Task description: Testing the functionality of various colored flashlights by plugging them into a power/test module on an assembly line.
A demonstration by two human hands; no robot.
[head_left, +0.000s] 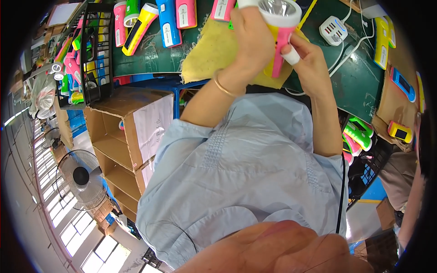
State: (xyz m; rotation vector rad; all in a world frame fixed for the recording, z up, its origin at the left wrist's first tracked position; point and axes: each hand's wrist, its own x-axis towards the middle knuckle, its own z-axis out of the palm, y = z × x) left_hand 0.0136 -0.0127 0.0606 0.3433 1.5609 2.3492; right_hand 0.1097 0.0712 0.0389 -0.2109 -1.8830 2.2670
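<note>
A flashlight (283, 37) with a pink and yellow body and a white head stands tilted over the yellow cloth (209, 50), its lens facing up. My right hand (313, 63) grips it from the right, fingers behind the body and the white-wrapped thumb near its pink side. Close against the flashlight's left is my left hand (254, 43), its fingers curled and a white cover on one digit at the top edge. What the left fingers hold is hidden. Beyond the cloth's left side lie a blue flashlight (168, 25), a yellow and pink flashlight (140, 29) and several others.
A white multi-port charger (333, 31) with white cables sits on the green table (359, 88). At left stands a black basket (98, 57) of flashlights above a cardboard shelf (114, 136) and a fan (81, 176). Green flashlights (359, 132) fill a crate at right.
</note>
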